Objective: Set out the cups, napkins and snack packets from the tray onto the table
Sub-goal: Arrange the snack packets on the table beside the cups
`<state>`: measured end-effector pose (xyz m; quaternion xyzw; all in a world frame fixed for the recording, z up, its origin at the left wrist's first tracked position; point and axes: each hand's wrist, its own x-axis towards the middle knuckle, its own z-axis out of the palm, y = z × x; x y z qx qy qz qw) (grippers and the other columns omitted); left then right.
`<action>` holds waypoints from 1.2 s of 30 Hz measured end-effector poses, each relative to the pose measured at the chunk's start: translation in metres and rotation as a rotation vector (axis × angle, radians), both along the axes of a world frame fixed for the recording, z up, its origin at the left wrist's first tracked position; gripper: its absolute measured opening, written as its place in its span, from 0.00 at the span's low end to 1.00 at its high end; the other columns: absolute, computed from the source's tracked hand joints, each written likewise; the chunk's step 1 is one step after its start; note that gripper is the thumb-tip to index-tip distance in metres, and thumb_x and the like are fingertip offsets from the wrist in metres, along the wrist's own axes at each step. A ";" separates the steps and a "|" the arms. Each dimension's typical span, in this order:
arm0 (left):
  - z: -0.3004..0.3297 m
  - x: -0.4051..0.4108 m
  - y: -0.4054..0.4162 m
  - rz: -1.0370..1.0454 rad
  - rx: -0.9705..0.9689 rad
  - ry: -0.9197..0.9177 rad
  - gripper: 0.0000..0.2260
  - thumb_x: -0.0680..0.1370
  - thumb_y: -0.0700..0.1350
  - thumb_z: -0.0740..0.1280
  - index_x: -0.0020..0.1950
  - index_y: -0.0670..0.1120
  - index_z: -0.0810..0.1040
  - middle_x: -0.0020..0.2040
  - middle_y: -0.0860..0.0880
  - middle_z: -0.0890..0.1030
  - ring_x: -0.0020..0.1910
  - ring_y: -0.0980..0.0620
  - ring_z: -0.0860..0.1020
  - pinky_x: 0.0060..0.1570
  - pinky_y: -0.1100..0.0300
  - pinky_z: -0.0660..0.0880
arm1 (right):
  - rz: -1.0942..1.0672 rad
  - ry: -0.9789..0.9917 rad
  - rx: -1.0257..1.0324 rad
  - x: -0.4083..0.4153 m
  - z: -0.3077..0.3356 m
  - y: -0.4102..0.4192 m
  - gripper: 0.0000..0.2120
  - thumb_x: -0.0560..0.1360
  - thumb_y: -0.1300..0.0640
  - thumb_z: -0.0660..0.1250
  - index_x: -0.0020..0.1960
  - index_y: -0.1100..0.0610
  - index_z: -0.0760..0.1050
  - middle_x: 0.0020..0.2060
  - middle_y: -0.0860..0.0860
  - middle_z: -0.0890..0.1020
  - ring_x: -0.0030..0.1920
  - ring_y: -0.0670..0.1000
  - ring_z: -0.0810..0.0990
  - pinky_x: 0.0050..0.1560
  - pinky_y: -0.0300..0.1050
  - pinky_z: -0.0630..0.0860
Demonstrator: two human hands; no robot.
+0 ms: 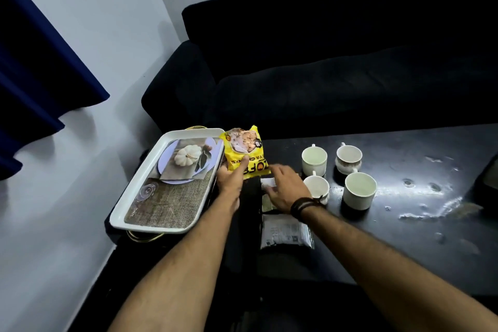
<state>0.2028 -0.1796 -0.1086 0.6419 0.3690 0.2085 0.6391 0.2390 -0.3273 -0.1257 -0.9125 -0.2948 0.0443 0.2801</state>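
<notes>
My left hand (231,179) grips a yellow snack packet (244,151) by its lower edge and holds it upright between the tray and the cups. The white tray (140,191) with a pumpkin picture lies at the table's left end and has nothing on it. My right hand (287,190) hovers palm down over a white napkin (268,183) on the table, with its fingers spread. Several white cups stand to the right, among them one (314,161) at the back and one (359,190) at the front. A silver packet (285,234) lies flat under my right wrist.
The black table (417,224) is glossy and carries streaks and spots on its right half. A dark sofa (350,62) runs along the far side. A dark object (487,178) sits at the table's right edge. A blue curtain (32,75) hangs at the left wall.
</notes>
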 end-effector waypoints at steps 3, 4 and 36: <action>-0.016 0.013 0.002 -0.093 0.016 0.083 0.29 0.72 0.60 0.73 0.67 0.44 0.76 0.57 0.48 0.83 0.63 0.43 0.78 0.61 0.50 0.76 | 0.045 0.024 -0.243 -0.008 -0.026 0.000 0.35 0.78 0.42 0.57 0.78 0.58 0.51 0.77 0.55 0.58 0.78 0.57 0.54 0.77 0.57 0.52; -0.024 0.017 0.002 -0.091 0.037 0.136 0.34 0.73 0.61 0.71 0.72 0.43 0.70 0.64 0.46 0.79 0.67 0.43 0.75 0.65 0.49 0.73 | 0.045 0.047 -0.263 -0.012 -0.035 0.000 0.37 0.79 0.41 0.55 0.79 0.58 0.47 0.79 0.55 0.53 0.79 0.56 0.49 0.77 0.58 0.48; -0.049 -0.037 -0.029 -0.469 0.889 0.243 0.17 0.81 0.47 0.62 0.70 0.50 0.75 0.76 0.51 0.68 0.74 0.51 0.66 0.73 0.51 0.65 | -0.002 -0.305 0.007 -0.055 -0.028 -0.016 0.19 0.73 0.54 0.61 0.62 0.60 0.73 0.59 0.58 0.77 0.59 0.60 0.77 0.62 0.54 0.74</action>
